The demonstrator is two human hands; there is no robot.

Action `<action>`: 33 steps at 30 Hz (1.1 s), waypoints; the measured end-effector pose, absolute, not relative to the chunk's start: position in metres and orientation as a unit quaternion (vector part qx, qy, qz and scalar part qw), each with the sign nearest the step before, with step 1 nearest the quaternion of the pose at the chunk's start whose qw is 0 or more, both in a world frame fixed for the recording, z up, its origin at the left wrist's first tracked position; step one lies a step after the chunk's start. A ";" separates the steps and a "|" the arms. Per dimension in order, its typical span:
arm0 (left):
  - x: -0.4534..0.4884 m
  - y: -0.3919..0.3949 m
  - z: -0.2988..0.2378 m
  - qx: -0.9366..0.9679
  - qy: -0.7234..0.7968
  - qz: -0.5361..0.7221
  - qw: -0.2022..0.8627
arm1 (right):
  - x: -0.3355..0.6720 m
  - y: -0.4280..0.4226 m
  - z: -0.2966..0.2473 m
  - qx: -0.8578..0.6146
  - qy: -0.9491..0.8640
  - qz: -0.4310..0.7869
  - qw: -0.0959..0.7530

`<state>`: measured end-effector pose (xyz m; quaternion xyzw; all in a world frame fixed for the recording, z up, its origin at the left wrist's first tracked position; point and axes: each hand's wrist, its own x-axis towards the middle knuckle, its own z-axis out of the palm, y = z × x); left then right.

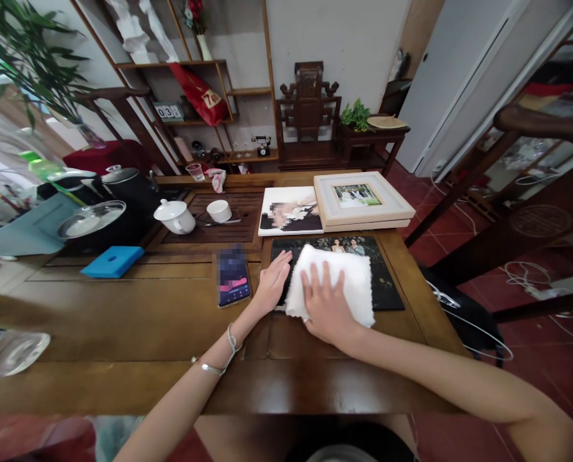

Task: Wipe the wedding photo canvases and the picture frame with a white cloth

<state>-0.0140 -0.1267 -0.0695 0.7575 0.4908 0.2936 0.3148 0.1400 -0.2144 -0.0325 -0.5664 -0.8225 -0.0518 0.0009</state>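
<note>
A white cloth [355, 276] lies spread over a dark photo panel [387, 292] on the wooden table. My right hand [328, 305] rests flat on the cloth with fingers spread, pressing from above rather than gripping. At the panel's left edge is my left hand [273, 282], its fingers stretched out and touching the panel's side. Two people in a printed picture show above the cloth's top edge; the cloth hides much of the panel. A phone [233, 277] with a lit screen lies just left of my left hand.
Behind the panel are a photo print [290, 221] and stacked pale picture frames [396, 208]. To the left stand a lidded white teacup [175, 217], a white cup [219, 210], a blue block [113, 262] and a glass-lidded pot [92, 219]. A dark chair [517, 218] is at right.
</note>
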 end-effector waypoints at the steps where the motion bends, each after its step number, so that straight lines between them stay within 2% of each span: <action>1: -0.014 -0.128 -0.068 0.755 0.497 0.288 0.318 | 0.130 -0.212 -0.033 -0.564 -0.824 -0.060 0.006; 6: -0.015 -0.133 -0.064 0.761 0.501 0.269 0.312 | 0.121 -0.237 -0.036 -0.498 -0.865 -0.045 0.030; 11: -0.015 -0.136 -0.067 0.821 0.464 0.237 0.234 | 0.184 -0.255 -0.037 -0.469 -0.882 0.026 0.041; 17: -0.014 -0.138 -0.065 0.845 0.451 0.225 0.179 | 0.261 -0.193 -0.038 -0.565 -0.824 -0.026 0.030; 22: -0.015 -0.136 -0.066 0.843 0.453 0.223 0.185 | 0.235 -0.152 -0.037 -0.582 -0.812 -0.030 0.028; 28: -0.019 -0.134 -0.071 0.848 0.442 0.224 0.189 | 0.189 -0.202 -0.037 -0.458 -0.888 -0.003 0.039; 33: -0.019 -0.135 -0.070 0.850 0.440 0.225 0.181 | 0.235 -0.236 -0.033 -0.439 -0.896 0.039 0.047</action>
